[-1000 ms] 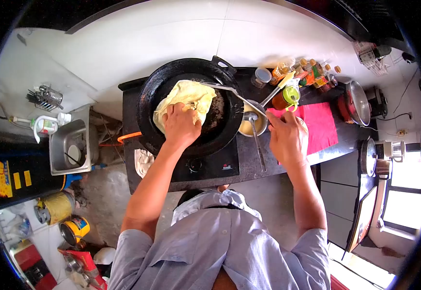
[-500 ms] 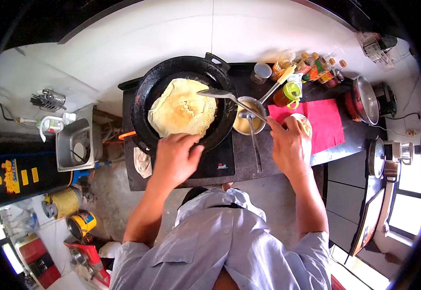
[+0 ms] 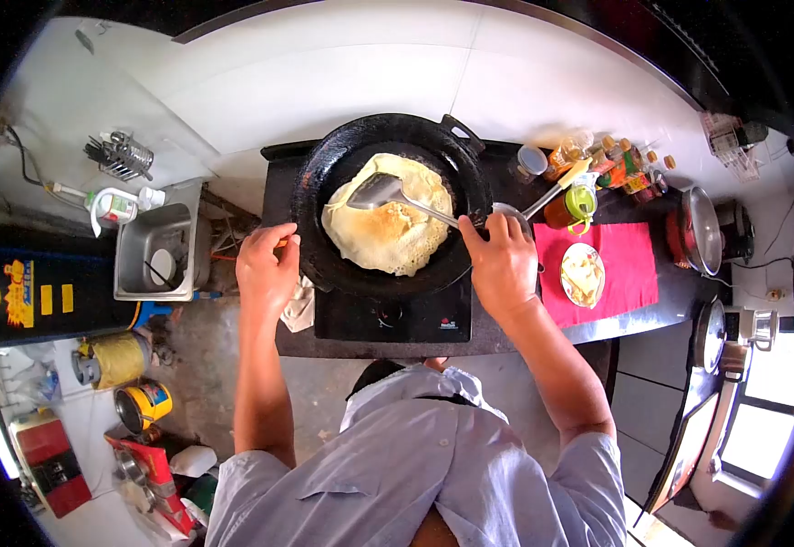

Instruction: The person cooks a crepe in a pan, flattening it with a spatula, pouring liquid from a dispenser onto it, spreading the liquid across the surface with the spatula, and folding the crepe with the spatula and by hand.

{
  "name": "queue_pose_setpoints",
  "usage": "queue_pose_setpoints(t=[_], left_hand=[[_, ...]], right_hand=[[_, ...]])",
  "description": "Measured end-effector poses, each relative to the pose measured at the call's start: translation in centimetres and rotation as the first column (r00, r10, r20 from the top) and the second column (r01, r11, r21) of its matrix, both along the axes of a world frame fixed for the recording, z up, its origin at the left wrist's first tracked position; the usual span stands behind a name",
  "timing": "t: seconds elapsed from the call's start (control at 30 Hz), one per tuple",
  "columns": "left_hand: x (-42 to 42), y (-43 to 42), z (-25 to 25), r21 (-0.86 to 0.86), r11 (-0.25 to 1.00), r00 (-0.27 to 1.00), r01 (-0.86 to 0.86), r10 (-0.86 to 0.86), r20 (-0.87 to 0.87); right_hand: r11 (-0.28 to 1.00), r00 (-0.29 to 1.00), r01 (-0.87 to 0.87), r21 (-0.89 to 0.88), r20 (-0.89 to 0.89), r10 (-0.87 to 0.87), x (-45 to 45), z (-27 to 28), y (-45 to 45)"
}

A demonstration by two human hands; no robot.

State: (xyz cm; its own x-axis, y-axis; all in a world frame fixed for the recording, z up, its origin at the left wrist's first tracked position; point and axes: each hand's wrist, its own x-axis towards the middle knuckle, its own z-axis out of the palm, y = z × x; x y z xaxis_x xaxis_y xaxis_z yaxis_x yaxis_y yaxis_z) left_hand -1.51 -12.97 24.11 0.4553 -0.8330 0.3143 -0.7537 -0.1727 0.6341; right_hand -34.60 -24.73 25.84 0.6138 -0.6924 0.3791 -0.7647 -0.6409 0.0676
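Observation:
A thin yellow pancake lies nearly flat in the black wok, browned near its middle. My right hand is closed around the handle of a metal spatula, whose blade rests over the pancake's upper left part. Just outside the wok's left rim is my left hand, its fingers bent and close together; whether it holds anything is too small to tell. The wok sits on a black cooktop. My right hand and wrist hide most of the pot of batter.
A bowl of food stands on a red cloth at the right. Behind it are a green-lidded jar and several bottles. A crumpled cloth lies by the cooktop. The steel sink is at far left.
My left hand has left the pancake and moved to the wok's left rim. The spatula has moved left over the pancake, with my right hand now near the wok's right rim.

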Motion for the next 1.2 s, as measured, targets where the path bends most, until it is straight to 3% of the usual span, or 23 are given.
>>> queue_pose_setpoints(t=[0.5,0.63,0.7,0.83,0.87,0.97,1.0,1.1,1.2], left_hand=[[4.0,9.3,-7.5,0.056,0.995,0.937,-0.076,0.091,-0.338],[4.4,10.1,-7.4,0.092,0.994,0.939,-0.054,0.082,-0.335],[4.4,10.4,-7.2,0.107,0.993,0.929,-0.058,0.093,-0.359],[4.2,11.0,-6.5,0.127,0.99,0.919,-0.061,0.105,-0.381],[4.3,11.2,-7.0,0.121,0.991,0.91,-0.064,0.108,-0.401],[4.7,12.1,-9.3,0.123,0.99,0.882,-0.074,0.122,-0.454],[4.7,12.4,-9.8,0.136,0.988,0.875,-0.078,0.134,-0.466],[5.1,13.3,-11.4,0.142,0.988,0.905,-0.065,0.118,-0.41],[4.9,14.1,-12.8,0.161,0.985,0.895,-0.066,0.13,-0.426]], right_hand=[[0.999,0.999,0.036,-0.039,0.009,-0.036,2.6,0.8,2.0],[0.995,0.999,-0.003,0.097,0.032,0.0,4.1,2.1,1.9],[0.948,0.992,-0.024,0.317,0.121,-0.015,4.1,2.3,1.6],[0.686,0.91,-0.223,0.693,0.4,-0.109,3.7,1.6,0.5],[0.652,0.927,-0.189,0.735,0.353,-0.129,3.8,1.7,0.3],[0.923,1.0,0.012,0.384,-0.017,-0.006,5.5,4.6,-0.1],[0.971,0.996,-0.019,0.238,-0.076,0.038,5.9,5.3,-0.3],[0.995,0.973,-0.095,-0.007,-0.213,0.092,6.0,6.0,-1.8],[0.98,0.955,-0.176,-0.096,-0.258,0.146,6.5,5.9,-2.7]])
